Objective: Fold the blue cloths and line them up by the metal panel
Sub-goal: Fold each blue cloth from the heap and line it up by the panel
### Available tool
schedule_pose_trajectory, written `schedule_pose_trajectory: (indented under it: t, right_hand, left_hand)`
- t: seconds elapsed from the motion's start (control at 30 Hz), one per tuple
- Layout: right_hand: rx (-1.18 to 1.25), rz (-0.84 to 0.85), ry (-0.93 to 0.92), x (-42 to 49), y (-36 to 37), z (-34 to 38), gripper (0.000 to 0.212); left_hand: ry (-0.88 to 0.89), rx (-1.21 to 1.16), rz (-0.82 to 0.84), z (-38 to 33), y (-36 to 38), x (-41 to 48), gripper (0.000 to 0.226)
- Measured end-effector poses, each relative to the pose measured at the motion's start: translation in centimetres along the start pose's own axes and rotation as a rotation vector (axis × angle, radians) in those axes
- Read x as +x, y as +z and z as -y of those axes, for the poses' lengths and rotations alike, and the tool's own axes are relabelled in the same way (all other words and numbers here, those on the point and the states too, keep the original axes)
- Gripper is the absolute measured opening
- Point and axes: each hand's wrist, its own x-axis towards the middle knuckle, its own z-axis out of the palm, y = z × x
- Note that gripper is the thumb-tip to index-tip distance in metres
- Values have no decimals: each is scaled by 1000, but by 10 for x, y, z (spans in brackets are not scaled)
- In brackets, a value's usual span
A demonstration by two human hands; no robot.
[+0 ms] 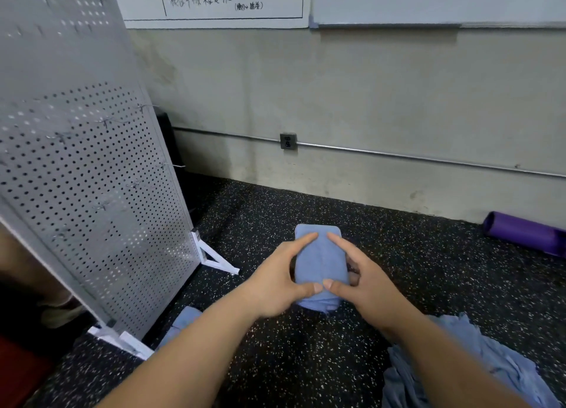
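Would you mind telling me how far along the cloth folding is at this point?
Done: one finished cloth, seemingly folded, lies by the metal panel. In hand: the left hand and right hand press a second cloth, already folded, on the floor, not yet beside the panel. Left: the unfolded pile at lower right.

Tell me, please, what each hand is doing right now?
Left hand: open, forefinger and thumb pressing the folded blue cloth.
Right hand: open, pressing the same cloth.
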Motion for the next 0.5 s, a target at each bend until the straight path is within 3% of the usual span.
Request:
schedule_pose_trajectory:
  t: [0.13, 0.27, 0.5]
  right_hand:
    - [18, 19, -8, 20, 37, -3, 80]
    - [50, 50, 38, 40, 80, -14, 75]
    - [42, 118, 192, 63, 156, -72, 47]
  left_hand:
    - [-26, 3, 16, 22, -37, -7, 100]
    - [-108, -146, 27, 56, -66, -28, 97]
    - [-315, -324, -93, 160, -56, -92, 99]
